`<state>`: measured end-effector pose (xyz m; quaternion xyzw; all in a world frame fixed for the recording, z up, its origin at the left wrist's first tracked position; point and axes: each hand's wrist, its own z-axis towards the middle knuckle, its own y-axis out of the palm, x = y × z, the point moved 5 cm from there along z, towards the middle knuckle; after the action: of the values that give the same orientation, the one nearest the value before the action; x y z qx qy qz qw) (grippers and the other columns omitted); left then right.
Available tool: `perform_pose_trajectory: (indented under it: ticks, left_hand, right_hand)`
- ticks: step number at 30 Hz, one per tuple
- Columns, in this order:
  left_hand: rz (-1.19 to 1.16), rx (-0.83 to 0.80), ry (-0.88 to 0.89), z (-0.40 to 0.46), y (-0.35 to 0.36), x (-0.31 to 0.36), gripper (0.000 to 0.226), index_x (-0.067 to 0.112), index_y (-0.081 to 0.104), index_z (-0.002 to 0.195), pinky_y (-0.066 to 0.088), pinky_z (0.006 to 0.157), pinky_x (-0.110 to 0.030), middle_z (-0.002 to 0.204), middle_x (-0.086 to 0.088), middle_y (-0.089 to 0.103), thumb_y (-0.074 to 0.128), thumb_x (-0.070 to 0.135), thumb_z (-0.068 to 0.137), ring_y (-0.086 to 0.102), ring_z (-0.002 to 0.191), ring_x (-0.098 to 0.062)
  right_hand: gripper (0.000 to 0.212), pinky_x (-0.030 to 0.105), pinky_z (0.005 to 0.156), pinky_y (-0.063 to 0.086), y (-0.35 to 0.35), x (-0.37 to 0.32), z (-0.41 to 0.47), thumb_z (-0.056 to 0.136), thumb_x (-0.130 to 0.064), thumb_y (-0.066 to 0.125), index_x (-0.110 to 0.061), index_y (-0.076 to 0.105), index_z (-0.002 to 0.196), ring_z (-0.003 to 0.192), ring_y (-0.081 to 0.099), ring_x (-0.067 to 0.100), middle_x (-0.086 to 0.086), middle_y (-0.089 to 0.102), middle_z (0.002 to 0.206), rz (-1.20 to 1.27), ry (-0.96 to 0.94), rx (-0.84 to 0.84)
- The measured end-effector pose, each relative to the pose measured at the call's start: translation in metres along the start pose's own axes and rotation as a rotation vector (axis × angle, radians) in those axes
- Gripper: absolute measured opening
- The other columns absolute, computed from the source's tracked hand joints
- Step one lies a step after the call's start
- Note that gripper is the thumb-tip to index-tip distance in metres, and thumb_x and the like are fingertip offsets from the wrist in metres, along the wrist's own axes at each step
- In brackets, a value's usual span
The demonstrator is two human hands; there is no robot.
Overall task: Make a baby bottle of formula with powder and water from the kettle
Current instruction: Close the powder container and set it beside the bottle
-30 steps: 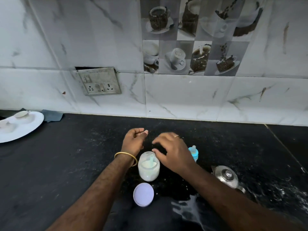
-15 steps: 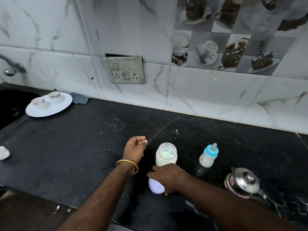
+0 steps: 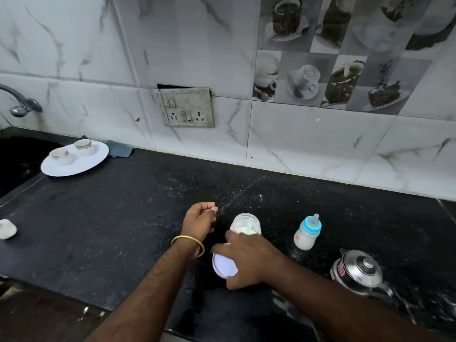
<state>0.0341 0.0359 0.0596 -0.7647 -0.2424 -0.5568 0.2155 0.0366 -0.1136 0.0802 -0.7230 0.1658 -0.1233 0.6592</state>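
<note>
Gripping the white lid (image 3: 225, 265) just in front of the open powder jar (image 3: 245, 224), the right hand (image 3: 249, 260) curls round it; left hand (image 3: 198, 222) is loosely curled, empty.

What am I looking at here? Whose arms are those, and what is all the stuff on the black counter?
The camera sits on a person's head and looks down, so the arms you see are that person's own. There is no machine, just two bare hands. The right hand grips a round white lid just above the black counter. The left hand, with a gold bangle on its wrist, is loosely curled beside an open jar of white powder with a little scoop in it. To the right stands a baby bottle with a blue top, and a shiny steel kettle. Far left is a white plate carrying two cups.
</note>
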Motion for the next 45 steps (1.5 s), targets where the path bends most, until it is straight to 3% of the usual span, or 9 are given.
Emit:
perform_pose_trajectory:
  ticks: [4,8,13,16,21,27,34,39,45]
  left_hand:
    - [-0.073,-0.041,-0.024,0.010,0.010,0.011,0.028,0.016,0.065,0.103,0.051,0.074,-0.039,0.112,-0.008,0.071,0.047,-0.003,0.095,0.063,0.090,-0.023]
    - [0.238,-0.275,0.124,0.011,0.025,0.001,0.052,0.008,0.053,0.127,0.048,0.091,-0.034,0.125,-0.009,0.060,0.052,-0.019,0.083,0.058,0.119,-0.027]
    - [0.401,-0.482,0.125,0.002,0.042,-0.037,0.114,0.011,0.036,0.145,0.040,0.114,-0.039,0.141,-0.007,0.048,0.090,0.022,0.046,0.048,0.131,-0.022]
    - [0.327,-0.470,0.149,0.003,0.049,-0.044,0.109,0.017,0.046,0.135,0.052,0.102,-0.042,0.132,-0.003,0.059,0.095,0.031,0.038,0.060,0.119,-0.017]
    - [0.323,-0.403,0.236,0.002,0.053,-0.044,0.077,0.027,0.057,0.110,0.054,0.071,-0.014,0.110,0.007,0.067,0.098,0.027,0.045,0.066,0.098,-0.006]
    - [0.366,-0.351,0.312,0.001,0.050,-0.043,0.070,0.031,0.059,0.104,0.049,0.069,-0.007,0.105,0.015,0.064,0.098,0.024,0.047,0.060,0.097,0.001]
    - [0.443,-0.368,0.365,0.005,0.050,-0.041,0.072,0.041,0.060,0.103,0.047,0.077,-0.015,0.107,0.016,0.065,0.092,0.048,0.039,0.060,0.101,0.000]
    - [0.419,-0.375,0.334,0.013,0.049,-0.047,0.083,0.030,0.065,0.113,0.053,0.085,-0.023,0.111,0.010,0.070,0.096,0.041,0.036,0.065,0.105,-0.006]
    - [0.424,-0.329,0.317,0.015,0.046,-0.053,0.074,0.045,0.063,0.099,0.046,0.074,-0.008,0.103,0.021,0.068,0.096,0.045,0.032,0.062,0.097,0.010]
  right_hand:
    - [0.061,0.035,0.061,0.041,-0.051,0.039,-0.005,0.057,-0.069,0.064,-0.046,0.037,0.107,0.081,0.058,0.014,-0.014,0.054,0.098,0.410,0.267,0.200]
    - [0.062,0.027,0.074,0.044,-0.062,0.086,-0.010,0.067,-0.051,0.075,-0.043,0.037,0.115,0.081,0.052,0.005,-0.012,0.053,0.099,0.955,0.394,0.266]
    - [0.042,0.016,0.065,0.045,-0.040,0.098,-0.012,0.065,-0.039,0.081,-0.036,0.054,0.098,0.071,0.054,-0.004,-0.011,0.060,0.092,1.036,0.442,0.372]
    - [0.047,0.023,0.070,0.046,-0.024,0.103,-0.010,0.060,-0.031,0.088,-0.029,0.052,0.092,0.089,0.055,0.008,-0.006,0.057,0.102,0.938,0.506,0.417]
    - [0.058,0.031,0.083,0.049,-0.007,0.098,-0.006,0.055,-0.053,0.085,-0.036,0.047,0.096,0.104,0.049,0.009,-0.015,0.052,0.109,0.767,0.470,0.316]
    - [0.103,0.041,0.105,0.041,0.004,0.095,-0.004,0.062,-0.062,0.079,-0.041,0.029,0.149,0.131,0.039,0.013,-0.010,0.040,0.144,0.607,0.430,0.145]
    - [0.090,0.045,0.101,0.037,-0.007,0.090,0.019,0.067,-0.036,0.080,-0.037,0.035,0.144,0.126,0.039,0.024,-0.005,0.040,0.141,0.297,0.313,-0.113]
    - [0.061,0.044,0.087,0.050,-0.033,0.075,0.036,0.075,-0.018,0.078,-0.035,0.050,0.126,0.113,0.052,0.025,-0.005,0.055,0.123,0.026,0.071,-0.197]
    - [0.061,0.045,0.075,0.057,-0.043,0.064,0.038,0.080,-0.015,0.076,-0.031,0.047,0.132,0.107,0.059,0.026,0.000,0.057,0.117,-0.229,-0.102,-0.233]
